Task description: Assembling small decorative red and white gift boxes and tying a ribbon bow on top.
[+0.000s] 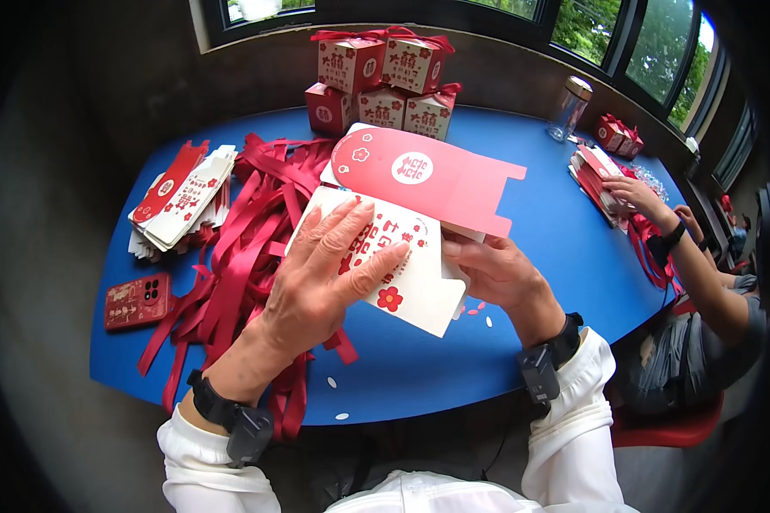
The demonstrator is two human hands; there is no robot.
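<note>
A partly folded cardboard gift box, red on one panel and white with red flowers on another, is raised over the table in front of me. My left hand lies on the white panel, its fingers spread out and the thumb pointing right across the print. From the right, my right hand grips the box's lower edge, the fingers partly hidden beneath the card. A heap of dark red ribbons lies left of the box, close to my left wrist.
Finished boxes with red bows are stacked at the back. Flat box blanks and a red phone lie on the left of the blue table. A clear bottle stands far right. Beside it, another person's hand touches more blanks.
</note>
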